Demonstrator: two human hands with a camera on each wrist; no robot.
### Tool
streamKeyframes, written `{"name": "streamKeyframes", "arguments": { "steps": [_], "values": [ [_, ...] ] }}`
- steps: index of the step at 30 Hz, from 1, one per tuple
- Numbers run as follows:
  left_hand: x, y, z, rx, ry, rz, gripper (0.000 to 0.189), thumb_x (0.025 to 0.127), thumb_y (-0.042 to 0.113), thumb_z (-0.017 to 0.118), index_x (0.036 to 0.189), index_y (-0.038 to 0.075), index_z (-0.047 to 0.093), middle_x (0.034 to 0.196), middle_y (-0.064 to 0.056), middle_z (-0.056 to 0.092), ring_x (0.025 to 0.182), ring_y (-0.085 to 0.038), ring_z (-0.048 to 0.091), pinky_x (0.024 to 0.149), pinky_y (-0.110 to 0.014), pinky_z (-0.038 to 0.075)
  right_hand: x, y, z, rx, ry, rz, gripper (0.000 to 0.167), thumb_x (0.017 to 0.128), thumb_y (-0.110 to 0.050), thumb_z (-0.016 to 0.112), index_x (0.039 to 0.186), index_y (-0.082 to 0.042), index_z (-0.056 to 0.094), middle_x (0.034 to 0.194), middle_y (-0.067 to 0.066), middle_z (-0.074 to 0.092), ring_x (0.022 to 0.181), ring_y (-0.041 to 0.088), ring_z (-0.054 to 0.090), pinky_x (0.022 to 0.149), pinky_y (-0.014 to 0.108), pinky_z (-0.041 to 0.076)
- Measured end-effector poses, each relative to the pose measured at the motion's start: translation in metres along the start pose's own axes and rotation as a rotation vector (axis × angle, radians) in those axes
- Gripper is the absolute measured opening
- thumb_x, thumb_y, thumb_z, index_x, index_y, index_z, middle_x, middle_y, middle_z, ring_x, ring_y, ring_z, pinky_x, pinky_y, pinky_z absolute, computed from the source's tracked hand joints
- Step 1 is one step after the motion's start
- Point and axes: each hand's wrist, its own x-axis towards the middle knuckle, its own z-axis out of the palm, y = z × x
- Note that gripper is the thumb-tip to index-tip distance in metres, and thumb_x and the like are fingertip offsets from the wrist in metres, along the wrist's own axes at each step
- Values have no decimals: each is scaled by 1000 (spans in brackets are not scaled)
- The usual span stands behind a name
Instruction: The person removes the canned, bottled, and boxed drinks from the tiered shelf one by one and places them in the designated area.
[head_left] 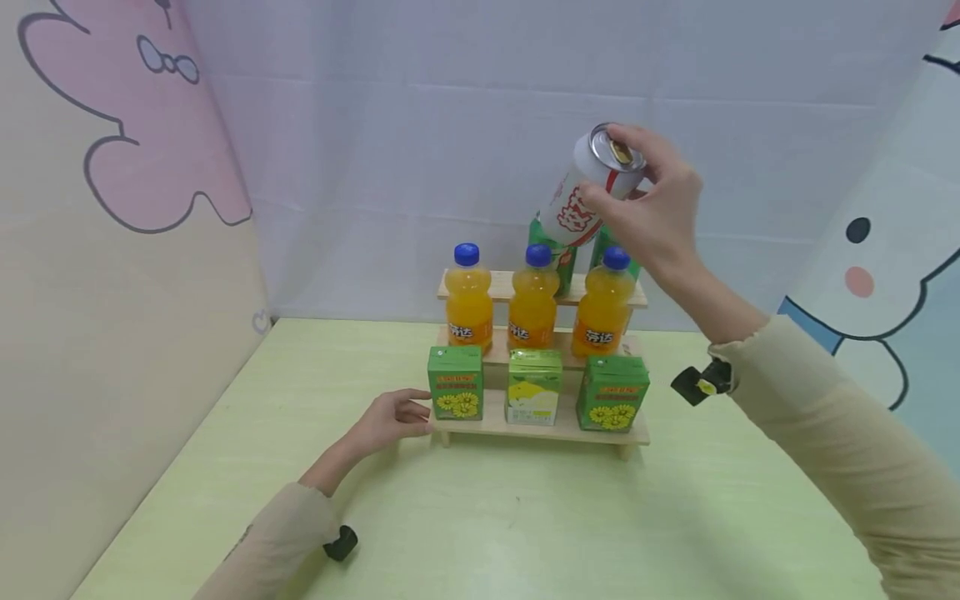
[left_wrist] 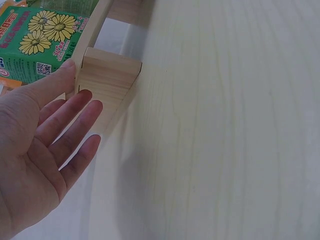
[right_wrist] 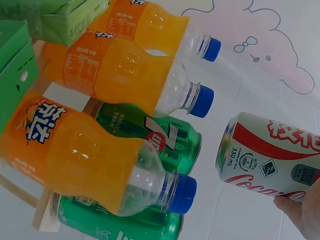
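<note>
My right hand grips a white and red Coca-Cola can, tilted, above the top tier of a wooden three-tier shelf. In the right wrist view the can is apart from the green 7UP can and the orange soda bottles. My left hand is at the left end of the lowest tier. Its thumb touches the board's edge in the left wrist view, and the other fingers are loosely extended beside the shelf leg. A green drink carton stands by that hand.
Three blue-capped orange soda bottles line the middle tier. Beside the left carton on the lowest tier are a yellow-green carton and another green carton. A pale curtain hangs behind the light table.
</note>
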Motion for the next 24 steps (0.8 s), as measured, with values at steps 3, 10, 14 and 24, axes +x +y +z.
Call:
{"name": "streamKeyframes", "arguments": {
  "steps": [3, 10, 14, 24],
  "values": [
    [0, -2, 0, -10, -3, 5, 50, 82, 7, 66, 123, -12, 46, 104, -23, 63, 96, -31, 61, 82, -39, 49, -2, 3, -5, -7, 9, -3, 44, 74, -12, 70, 117, -8, 61, 117, 0, 59, 91, 12, 57, 69, 17, 50],
    [0, -3, 0, -11, -3, 19, 49, 82, 7, 67, 122, -12, 47, 104, -24, 63, 95, -31, 62, 81, -39, 49, -11, 8, -18, -8, 11, -5, 46, 73, -8, 70, 118, -6, 61, 114, 4, 58, 94, 11, 56, 70, 15, 49],
    [5, -19, 2, -8, -4, 19, 50, 82, 7, 67, 124, -11, 46, 105, -23, 63, 96, -31, 62, 81, -40, 49, -15, 10, -28, -31, 19, -5, 46, 73, -7, 70, 118, -6, 61, 115, 5, 58, 94, 10, 56, 70, 12, 48],
    [11, -32, 1, 17, 1, 8, 55, 80, 19, 71, 124, -5, 49, 105, -17, 64, 95, -26, 62, 81, -37, 50, -29, 16, -57, -101, 25, -30, 46, 72, -4, 69, 118, -5, 61, 118, 5, 58, 92, 5, 53, 65, 6, 43]
  ]
}}
